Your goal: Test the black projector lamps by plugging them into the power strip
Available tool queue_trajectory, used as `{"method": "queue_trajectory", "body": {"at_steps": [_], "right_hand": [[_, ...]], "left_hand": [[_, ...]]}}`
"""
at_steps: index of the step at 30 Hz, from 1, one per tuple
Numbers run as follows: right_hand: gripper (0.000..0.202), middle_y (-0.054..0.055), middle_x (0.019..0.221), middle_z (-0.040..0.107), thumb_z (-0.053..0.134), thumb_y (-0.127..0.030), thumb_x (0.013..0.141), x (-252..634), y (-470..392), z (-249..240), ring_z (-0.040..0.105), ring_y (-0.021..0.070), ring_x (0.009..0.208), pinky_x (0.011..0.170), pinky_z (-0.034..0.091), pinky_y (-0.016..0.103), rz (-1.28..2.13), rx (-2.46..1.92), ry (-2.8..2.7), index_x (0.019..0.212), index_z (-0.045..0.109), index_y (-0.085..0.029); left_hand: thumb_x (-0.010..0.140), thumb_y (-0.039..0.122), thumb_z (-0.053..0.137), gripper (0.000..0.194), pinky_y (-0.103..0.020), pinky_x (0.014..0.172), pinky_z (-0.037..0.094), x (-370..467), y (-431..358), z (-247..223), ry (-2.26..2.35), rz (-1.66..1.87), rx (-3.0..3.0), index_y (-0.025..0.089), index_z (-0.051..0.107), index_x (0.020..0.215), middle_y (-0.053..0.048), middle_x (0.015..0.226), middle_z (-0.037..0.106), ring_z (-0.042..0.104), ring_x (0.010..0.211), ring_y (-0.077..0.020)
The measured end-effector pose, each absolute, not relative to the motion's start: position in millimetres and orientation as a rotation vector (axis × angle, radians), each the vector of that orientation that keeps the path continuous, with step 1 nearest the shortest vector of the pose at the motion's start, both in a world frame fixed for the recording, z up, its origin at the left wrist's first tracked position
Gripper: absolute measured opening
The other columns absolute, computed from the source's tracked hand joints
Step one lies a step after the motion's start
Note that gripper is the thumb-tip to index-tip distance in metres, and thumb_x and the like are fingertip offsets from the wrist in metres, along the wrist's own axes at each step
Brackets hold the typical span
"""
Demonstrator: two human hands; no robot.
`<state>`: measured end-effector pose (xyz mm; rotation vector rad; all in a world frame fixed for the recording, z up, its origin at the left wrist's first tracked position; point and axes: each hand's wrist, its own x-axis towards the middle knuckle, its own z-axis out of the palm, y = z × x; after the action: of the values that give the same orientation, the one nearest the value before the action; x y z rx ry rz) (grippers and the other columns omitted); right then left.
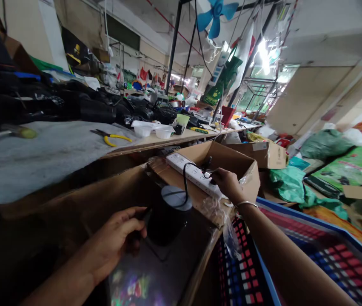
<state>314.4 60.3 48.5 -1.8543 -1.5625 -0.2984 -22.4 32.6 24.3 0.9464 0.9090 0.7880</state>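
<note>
A black cylindrical device (168,221) with a grey round end stands over the open cardboard box in front of me. My left hand (125,231) is at its left side, thumb and fingers closed on a dark part at its edge. From its top a black cable (185,178) loops up toward the right. My right hand (227,182) pinches the end of that cable by the white power strip (195,174), which lies along the cardboard edge. Whether the plug sits in a socket cannot be made out.
Yellow-handled pliers (113,138), white plastic bowls (163,131) and many black items lie on the workbench (56,148). A blue-rimmed basket (321,227) stands at the right. Bags (346,168) are piled beyond it. A blue fan (215,15) hangs above.
</note>
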Motion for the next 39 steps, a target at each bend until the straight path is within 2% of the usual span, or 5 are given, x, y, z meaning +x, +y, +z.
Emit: {"method": "queue_trajectory", "body": {"at_steps": [6, 12, 28, 39], "right_hand": [[0.018, 0.007, 0.075, 0.062, 0.046, -0.029, 0.074, 315, 61, 26, 0.055, 0.0178, 0.069, 0.065, 0.039, 0.027, -0.381, -1.817, -1.491, 0.077, 0.057, -0.016], [0.023, 0.007, 0.074, 0.061, 0.045, -0.034, 0.074, 314, 64, 19, 0.054, 0.0182, 0.067, 0.062, 0.036, 0.027, -0.369, -1.821, -1.417, 0.082, 0.057, -0.017], [0.016, 0.009, 0.084, 0.062, 0.046, -0.028, 0.079, 305, 65, 10, 0.053, 0.0173, 0.072, 0.063, 0.035, 0.026, -0.481, -1.866, -1.327, 0.089, 0.053, -0.018], [0.016, 0.009, 0.088, 0.063, 0.046, -0.021, 0.076, 299, 63, 11, 0.05, 0.0161, 0.07, 0.06, 0.029, 0.026, -0.485, -1.905, -1.287, 0.09, 0.054, -0.017]], "left_hand": [[0.061, 0.008, 0.059, 0.034, -0.017, 0.038, 0.038, -18, 48, 29, 0.789, 0.824, 0.884, 0.017, 0.057, 0.094, 0.002, 0.053, 0.054, 0.045, 0.04, -0.0089], [0.068, 0.001, 0.05, 0.026, -0.015, 0.039, 0.04, -13, 56, 41, 0.696, 0.882, 0.881, 0.017, 0.062, 0.085, 0.001, 0.051, 0.054, 0.046, 0.04, -0.0082], [0.068, -0.001, 0.05, 0.027, -0.015, 0.042, 0.043, -12, 60, 43, 0.614, 0.92, 0.899, 0.019, 0.063, 0.081, 0.002, 0.051, 0.054, 0.047, 0.041, -0.0076], [0.06, 0.001, 0.052, 0.03, -0.016, 0.039, 0.038, -11, 56, 51, 0.611, 0.91, 0.942, 0.017, 0.061, 0.084, 0.002, 0.05, 0.052, 0.046, 0.04, -0.0091]]}}
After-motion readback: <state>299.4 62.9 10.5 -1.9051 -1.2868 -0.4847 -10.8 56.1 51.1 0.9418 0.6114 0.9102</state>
